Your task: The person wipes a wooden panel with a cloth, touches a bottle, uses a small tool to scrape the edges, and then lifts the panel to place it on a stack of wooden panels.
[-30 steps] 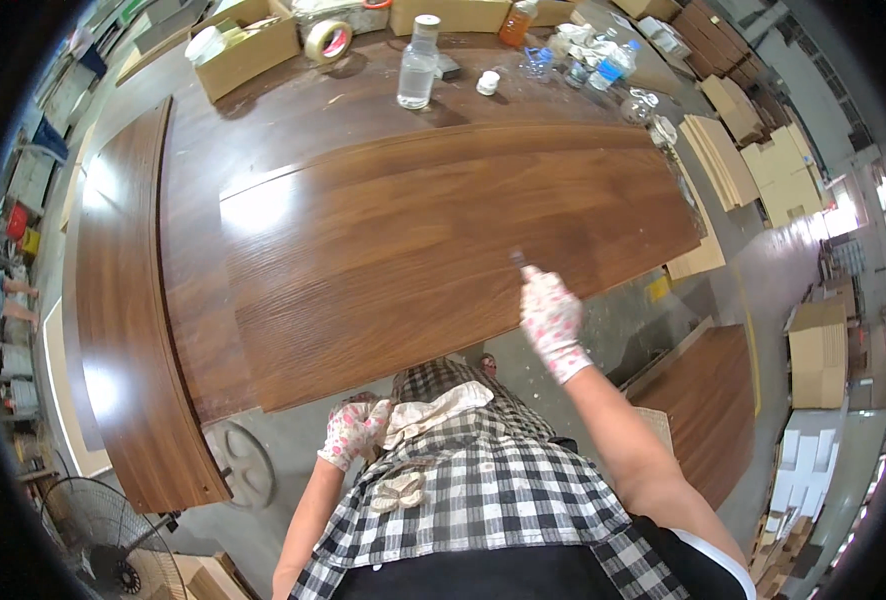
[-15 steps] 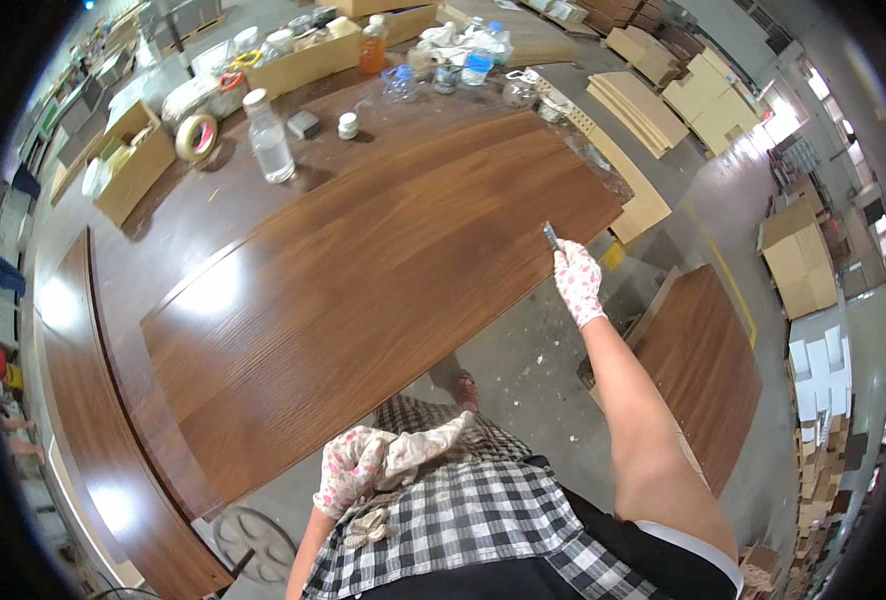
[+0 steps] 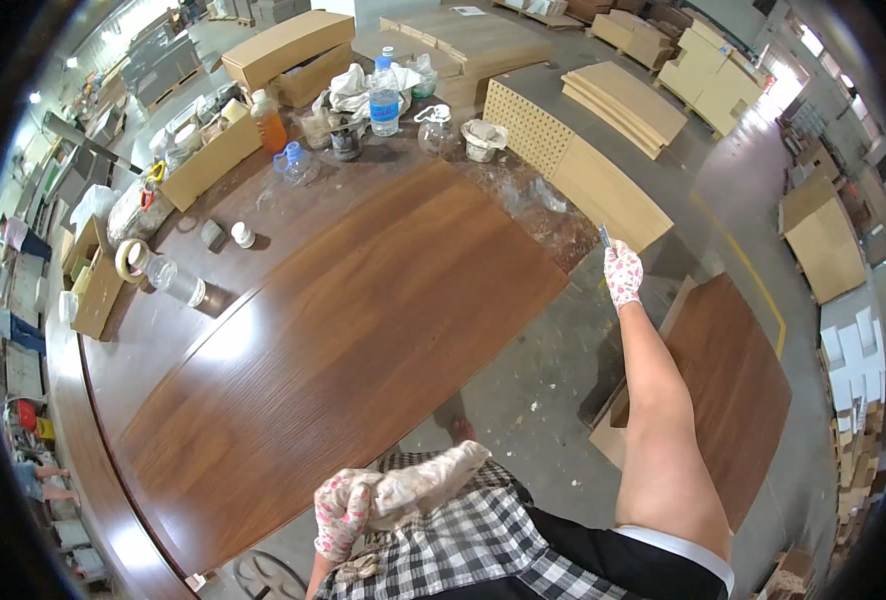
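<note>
A roll of tape [image 3: 129, 259] and a clear bottle lying on its side [image 3: 176, 284] are sitting at the left end of a long, glossy brown wooden panel [image 3: 343, 340], which is spreading across the middle of a workshop. Below it, close to the body, the person's left hand [image 3: 343, 512], in a patterned glove, is closing around a pale crumpled cloth [image 3: 425, 482] over a checked apron [image 3: 463, 550]. Farther back, an orange bottle [image 3: 270, 122], a blue-labelled water bottle [image 3: 385, 98] and a few jars are standing along the panel's far edge. To the right, the gloved right hand [image 3: 623, 274] is reaching out at arm's length and gripping a small, thin tool [image 3: 604, 236] just beyond the panel's right corner, in front of a pale perforated board [image 3: 528, 125]. Another brown panel [image 3: 733, 380] is lying on the floor beneath that arm.
</note>
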Available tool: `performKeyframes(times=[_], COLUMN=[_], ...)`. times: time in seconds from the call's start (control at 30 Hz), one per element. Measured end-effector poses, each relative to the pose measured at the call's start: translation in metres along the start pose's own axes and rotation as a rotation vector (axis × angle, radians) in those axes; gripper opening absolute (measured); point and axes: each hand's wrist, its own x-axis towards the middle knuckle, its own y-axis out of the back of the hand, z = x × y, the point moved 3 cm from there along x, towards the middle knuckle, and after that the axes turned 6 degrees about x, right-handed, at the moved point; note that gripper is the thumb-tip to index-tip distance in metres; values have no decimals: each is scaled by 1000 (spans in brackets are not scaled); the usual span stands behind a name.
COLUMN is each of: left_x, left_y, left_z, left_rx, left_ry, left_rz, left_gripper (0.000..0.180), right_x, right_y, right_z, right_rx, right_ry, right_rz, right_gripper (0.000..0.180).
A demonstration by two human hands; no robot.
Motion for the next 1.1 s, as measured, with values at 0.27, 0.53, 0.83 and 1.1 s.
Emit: performKeyframes(times=[0.27, 0.53, 0.83, 1.1], left_x=[72, 209, 207, 33], left_y=[-5, -130, -202, -30], left_z=[-1, 72, 85, -18], left_rx=[458, 854, 740, 988], left_ry=[-108, -486, -730, -284], left_rz=[544, 74, -109, 284], left_gripper=[35, 57, 68, 59], right_x=[45, -73, -155, -93], right_y=[-55, -6, 34, 11], right_z=[0, 56, 32, -45], right_rx=[306, 739, 881, 702], right_ry=[151, -136, -471, 13], right_rz=[-11, -200, -197, 57], right_gripper=[26, 24, 28, 32])
